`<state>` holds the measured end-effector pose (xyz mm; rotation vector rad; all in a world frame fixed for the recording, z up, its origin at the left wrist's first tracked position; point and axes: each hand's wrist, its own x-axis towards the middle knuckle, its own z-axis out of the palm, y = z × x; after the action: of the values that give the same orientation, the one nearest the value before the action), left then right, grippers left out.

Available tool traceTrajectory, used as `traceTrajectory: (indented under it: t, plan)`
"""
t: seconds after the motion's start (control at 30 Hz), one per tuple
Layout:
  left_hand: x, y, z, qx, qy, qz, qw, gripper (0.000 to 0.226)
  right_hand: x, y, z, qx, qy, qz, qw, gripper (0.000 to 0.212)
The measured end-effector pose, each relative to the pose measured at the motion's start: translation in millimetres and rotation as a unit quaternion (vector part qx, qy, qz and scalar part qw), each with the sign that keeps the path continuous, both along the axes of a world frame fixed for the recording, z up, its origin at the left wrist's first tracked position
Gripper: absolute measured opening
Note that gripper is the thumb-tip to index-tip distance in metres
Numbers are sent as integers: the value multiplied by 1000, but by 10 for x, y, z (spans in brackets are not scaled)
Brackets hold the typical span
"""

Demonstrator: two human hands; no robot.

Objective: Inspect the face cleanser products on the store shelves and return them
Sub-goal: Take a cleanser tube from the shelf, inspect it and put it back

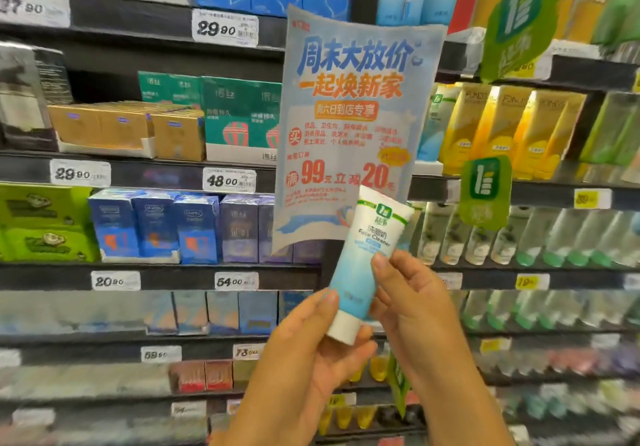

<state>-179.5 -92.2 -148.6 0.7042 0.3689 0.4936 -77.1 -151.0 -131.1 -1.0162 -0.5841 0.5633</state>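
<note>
- Two bare hands hold one soft plastic face-cleanser tube (pixel 363 262), white at the top fading to pale blue, at lower centre of the frame — cap end down, tilted right.
- Its front shows a green logo and "Face Cleaner"; the cap is white.
- The left hand (pixel 311 352) pinches the cap end.
- The right hand (pixel 412 303) grips the tube's right edge.
- Behind the tube hangs a pale blue paper promotion poster (pixel 349 106) over the dark store shelves (pixel 166 274).

Both forearms raised, left hand (pixel 311 345) and right hand (pixel 412 300) with fingers curled in a grip.
</note>
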Motion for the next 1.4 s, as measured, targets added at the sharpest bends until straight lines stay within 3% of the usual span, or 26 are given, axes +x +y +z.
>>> traceTrajectory:
  t: [0.17, 0.47, 0.73, 0.97, 1.17, 1.4]
  plan:
    - [-95, -59, -98, -112, -11, -29, 993, 47, -105, -113, -80, 17, 17, -20, 1000, 39]
    - [-69, -293, -50, -160, -59, -24, 985, 40, -70, -355, -24, 26, 10, -20, 999, 45]
    - [200, -611, -3, -146, -69, -51, 986, 43, 203, -723, 11, 39, 3, -34, 999, 46]
    - [478, -950, 7, -101, -79, -72, 989, 27, 461, -1040, 13, 42, -2, -51, 998, 50]
    - [640, -1091, -67, -50, -55, -27, 997, 34, 611, -1186, -20, -46, -64, -62, 995, 26]
    - [700, -1139, -141, 44, 1, 31, 999, 46, 660, -1225, -39, -116, -120, -42, 985, 37]
